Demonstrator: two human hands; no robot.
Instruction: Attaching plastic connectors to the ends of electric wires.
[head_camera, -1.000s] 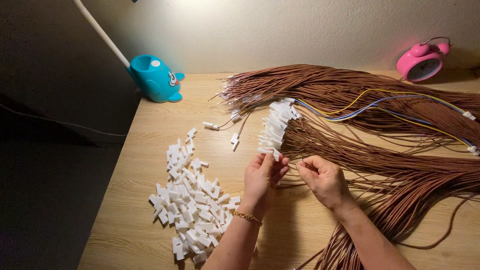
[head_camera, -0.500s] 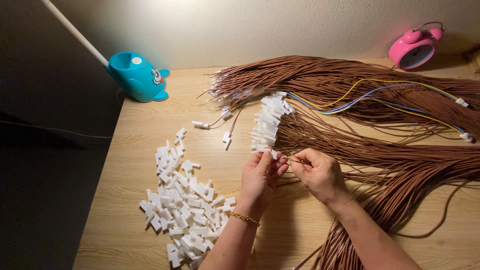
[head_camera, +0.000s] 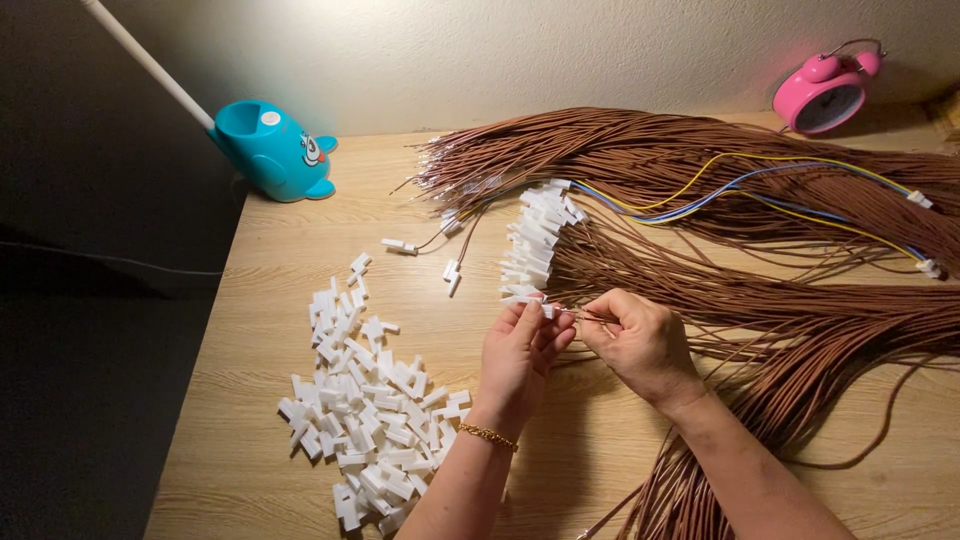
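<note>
Pale wooden tabletop (head_camera: 280, 290) fills the view, its left edge dropping into dark floor and its far edge meeting a cream wall. I take the loose pile of white connector housings (head_camera: 365, 410) as landmark. Right of that pile, my left hand (head_camera: 520, 355), with a gold bracelet (head_camera: 487, 436) at the wrist, pinches one small white housing (head_camera: 530, 300) between closed fingertips. Touching it from the right, my right hand (head_camera: 640, 340) is closed on the end of a thin brown wire (head_camera: 590, 318) that leads into the housing. Beyond the hands, farther right of the pile, brown wire bundles (head_camera: 760, 300) cover the table to the right edge, with a row of fitted white housings (head_camera: 535, 235) at their near ends and yellow and blue leads (head_camera: 760, 195) across them. Bare wood lies between pile and hands. Behind the pile stands a teal whale-shaped lamp base (head_camera: 272, 150); far right of it, a pink alarm clock (head_camera: 825, 95).
</note>
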